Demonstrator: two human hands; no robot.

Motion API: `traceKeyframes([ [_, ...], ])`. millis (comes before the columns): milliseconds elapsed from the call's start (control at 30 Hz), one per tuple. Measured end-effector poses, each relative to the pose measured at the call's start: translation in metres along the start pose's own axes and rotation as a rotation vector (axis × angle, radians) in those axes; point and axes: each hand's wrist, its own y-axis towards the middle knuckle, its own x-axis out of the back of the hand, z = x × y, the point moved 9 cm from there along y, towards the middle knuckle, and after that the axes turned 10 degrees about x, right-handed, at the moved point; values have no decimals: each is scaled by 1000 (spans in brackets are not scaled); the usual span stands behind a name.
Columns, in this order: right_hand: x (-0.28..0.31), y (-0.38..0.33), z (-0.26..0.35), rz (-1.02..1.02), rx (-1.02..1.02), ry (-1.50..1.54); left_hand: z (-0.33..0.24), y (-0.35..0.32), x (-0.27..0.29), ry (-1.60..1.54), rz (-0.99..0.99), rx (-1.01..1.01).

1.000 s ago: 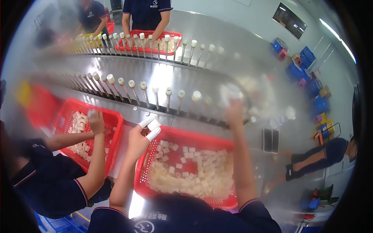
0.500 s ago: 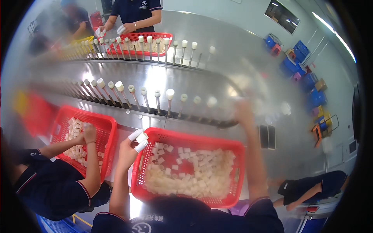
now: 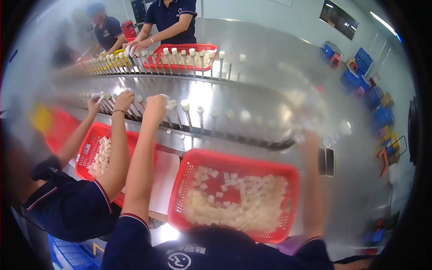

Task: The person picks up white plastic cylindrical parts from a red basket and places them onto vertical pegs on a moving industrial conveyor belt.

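Note:
My left hand (image 3: 156,107) reaches forward to the near row of upright rods (image 3: 200,116). Its fingers are bent closed at a rod top, around a short white cylindrical piece that they mostly hide. White covers sit on its fingertips. Off to the right, my right hand (image 3: 309,137) is over the curved end of the metal table, beside the row's end; haze and blur hide its fingers. Below and between my arms stands a red perforated basket (image 3: 234,157) holding many loose white cylindrical pieces (image 3: 243,202). Several rods carry white pieces on top.
At left, a co-worker's hands (image 3: 124,100) work on the same row, above another red basket (image 3: 96,130). Across the metal table (image 3: 252,49), another person stands behind a far rod row and a red basket (image 3: 208,48). Two dark flat objects (image 3: 330,162) lie at right.
My left hand has moved from the basket's left corner forward to the rods with its white piece. The neighbour's hands have risen from their basket to the rods. The view has shifted slightly.

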Motion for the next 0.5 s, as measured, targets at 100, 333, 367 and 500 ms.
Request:
traceKeyframes([
  [100, -41, -94, -7, 163, -352, 336, -19, 29, -30, 184, 111, -81],
  [333, -154, -243, 12, 1033, -310, 1, -72, 33, -67, 322, 299, -178],
  [367, -155, -251, 26, 1029, -313, -64, -76, 22, -65, 271, 208, -181],
  [500, -182, -261, 102, 1075, -127, -199, -58, -124, -103, -230, 34, -30],
])
